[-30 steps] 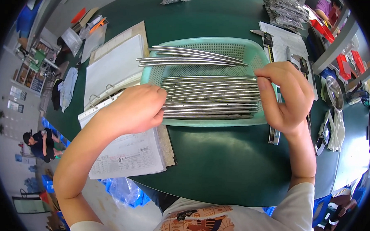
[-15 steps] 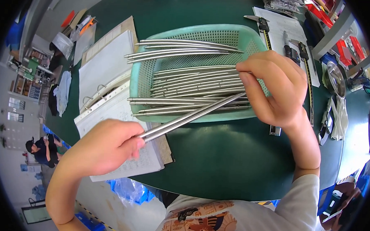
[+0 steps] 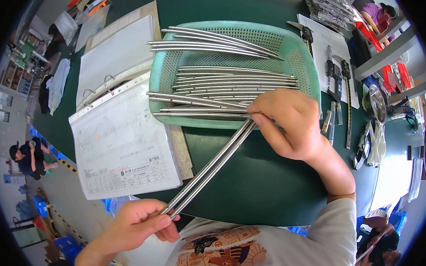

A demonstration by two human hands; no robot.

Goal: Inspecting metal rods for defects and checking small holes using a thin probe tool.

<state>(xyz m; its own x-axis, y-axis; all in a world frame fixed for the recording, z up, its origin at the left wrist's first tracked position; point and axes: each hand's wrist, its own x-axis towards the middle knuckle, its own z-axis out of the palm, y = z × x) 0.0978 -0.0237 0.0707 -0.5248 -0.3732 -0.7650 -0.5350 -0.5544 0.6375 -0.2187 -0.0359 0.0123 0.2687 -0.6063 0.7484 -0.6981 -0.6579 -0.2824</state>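
Observation:
Two slim metal rods (image 3: pixel 210 171) slant across the front of the table, lying close together. Their lower ends are gripped by my left hand (image 3: pixel 140 222), its thumb on top and fingers curled around them. At the upper ends, my right hand (image 3: pixel 289 124) pinches the rods between thumb and forefinger. It is over the front edge of a mint-green perforated plastic basket (image 3: pixel 236 25). Inside the basket lie several similar metal rods (image 3: pixel 236 80) in loose groups. Some of them (image 3: pixel 212 47) rest over the basket's left rim.
An open ring binder (image 3: pixel 122 143) with drawing sheets lies left of the basket. To the right are digital calipers (image 3: pixel 336 81) on paper, a marker, a metal bowl (image 3: pixel 378 102) and white gloves (image 3: pixel 378 145). Bagged parts (image 3: pixel 330 12) sit at the back. Other people are at the far edges.
My left hand has moved down toward my body, and my right hand has come left and lower. The rods now slant more steeply and show a gap between them. The view has shifted slightly.

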